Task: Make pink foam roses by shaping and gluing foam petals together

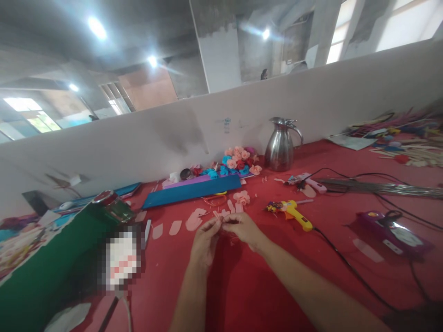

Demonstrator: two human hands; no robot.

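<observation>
My left hand (206, 237) and my right hand (245, 229) meet over the red table, fingertips pinched together. Between them is a small pink paper petal (217, 215), mostly covered by the fingers. Just beyond the hands lie loose pink paper petals (195, 219) and a finished-looking pink paper flower (242, 198). Two more cut petals, including a rounded pink piece (175, 227), rest to the left. A yellow hot glue gun (290, 212) lies on its side right of my right hand, its cord trailing toward the front.
Behind sit a blue paper strip (192, 191), a heap of paper flowers (239, 159) and a steel jug (279, 145). At right are a pink glue gun (311, 183), wire stems (380, 187) and a purple power strip (394, 233). A green board (62, 258) and glass jar (116, 207) stand left.
</observation>
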